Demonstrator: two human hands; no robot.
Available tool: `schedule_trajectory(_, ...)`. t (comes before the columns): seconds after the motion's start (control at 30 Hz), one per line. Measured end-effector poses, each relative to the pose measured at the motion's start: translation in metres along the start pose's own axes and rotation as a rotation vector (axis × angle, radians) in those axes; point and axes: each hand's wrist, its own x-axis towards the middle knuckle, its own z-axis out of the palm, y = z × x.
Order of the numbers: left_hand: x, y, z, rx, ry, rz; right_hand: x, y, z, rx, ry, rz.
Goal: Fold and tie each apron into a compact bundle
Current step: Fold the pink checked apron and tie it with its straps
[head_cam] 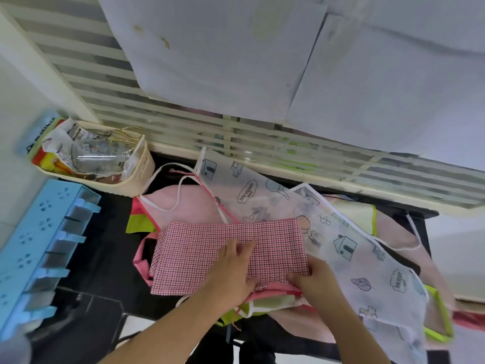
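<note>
A red-and-white checked apron (199,254) lies folded into a rectangle on top of a pile of aprons on the dark table (105,258). My left hand (233,271) lies flat on its near middle, fingers spread and pressing the cloth down. My right hand (312,278) grips the near right corner of the checked apron, fingers curled under its edge. Beneath it lie a white printed apron (341,232) with houses and leaves, and pink aprons (168,200) with white ties.
A cream basket (136,177) holding a glass jar and packets stands at the back left. A light blue plastic rack (39,243) runs along the left edge. A ribbed window ledge (288,151) with white paper sheets rises behind the table. A lime-trimmed apron (438,319) hangs off the right.
</note>
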Motion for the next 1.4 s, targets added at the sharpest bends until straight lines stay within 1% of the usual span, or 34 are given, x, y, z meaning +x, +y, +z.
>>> schedule_trajectory(0.1, 0.002, 0.014, 0.014, -0.02, -0.076, -0.07, -0.008, 0.01, -0.025, 0.04, 0.045, 0.019)
schedule_trajectory(0.17, 0.001, 0.02, 0.024, 0.006, -0.124, -0.102, -0.009, 0.02, -0.038, 0.064, 0.064, 0.091)
schedule_trajectory(0.27, -0.007, 0.024, 0.036, 0.087, -0.161, -0.146, -0.012, 0.025, -0.041, 0.017, 0.027, 0.181)
schedule_trajectory(0.4, -0.02, 0.02, 0.051, 0.088, -0.195, -0.222, -0.016, 0.017, -0.028, 0.012, -0.054, 0.127)
schedule_trajectory(0.5, -0.027, 0.007, 0.055, 0.013, -0.266, -0.198, -0.024, 0.007, -0.026, -0.012, -0.072, 0.065)
schedule_trajectory(0.53, -0.028, 0.004, 0.051, -0.057, -0.304, -0.189, -0.028, 0.003, -0.025, -0.014, -0.067, 0.047)
schedule_trajectory(0.57, -0.029, 0.0, 0.047, -0.188, -0.329, -0.199, -0.032, -0.001, -0.026, -0.025, -0.06, 0.03)
schedule_trajectory(0.6, -0.029, -0.004, 0.042, -0.365, -0.328, -0.227, -0.035, -0.003, -0.025, -0.032, -0.051, 0.005)
schedule_trajectory(0.63, -0.029, -0.008, 0.036, -0.536, -0.29, -0.265, -0.038, -0.004, -0.023, -0.051, -0.044, -0.015)
schedule_trajectory(0.67, -0.03, -0.013, 0.031, -0.661, -0.198, -0.317, -0.042, -0.008, -0.019, -0.053, -0.044, -0.041)
schedule_trajectory(0.73, -0.031, -0.029, 0.024, -0.792, 0.026, -0.455, -0.051, -0.016, -0.007, -0.061, -0.055, -0.083)
schedule_trajectory(0.77, -0.033, -0.039, 0.022, -0.863, 0.111, -0.515, -0.056, -0.02, 0.002, -0.069, -0.059, -0.104)
schedule_trajectory(0.8, -0.035, -0.046, 0.02, -0.964, 0.162, -0.561, -0.06, -0.024, 0.011, -0.074, -0.053, -0.121)
schedule_trajectory(0.83, -0.037, -0.052, 0.019, -1.093, 0.18, -0.585, -0.066, -0.03, 0.021, -0.092, -0.035, -0.14)
schedule_trajectory(0.87, -0.039, -0.057, 0.016, -1.215, 0.16, -0.591, -0.072, -0.035, 0.033, -0.116, -0.014, -0.163)
schedule_trajectory(0.93, -0.043, -0.064, 0.012, -1.362, 0.101, -0.586, -0.081, -0.043, 0.053, -0.161, 0.02, -0.232)
schedule_trajectory(1.03, -0.053, -0.062, 0.002, -1.486, 0.065, -0.578, -0.089, -0.055, 0.087, -0.202, -0.009, -0.253)
schedule_trajectory(1.13, -0.06, -0.063, -0.009, -1.677, -0.07, -0.539, -0.09, -0.068, 0.121, -0.344, -0.019, -0.322)
schedule_trajectory(1.2, -0.061, -0.07, -0.015, -1.814, -0.102, -0.523, -0.088, -0.076, 0.144, -0.428, -0.056, -0.348)
schedule_trajectory(1.27, -0.06, -0.076, -0.023, -1.813, -0.053, -0.556, -0.084, -0.081, 0.163, -0.529, -0.13, -0.374)
schedule_trajectory(1.33, -0.059, -0.083, -0.031, -1.575, 0.058, -0.578, -0.086, -0.084, 0.174, -0.59, -0.216, -0.46)
schedule_trajectory(1.4, -0.057, -0.093, -0.035, -1.311, 0.167, -0.555, -0.088, -0.083, 0.175, -0.549, -0.254, -0.523)
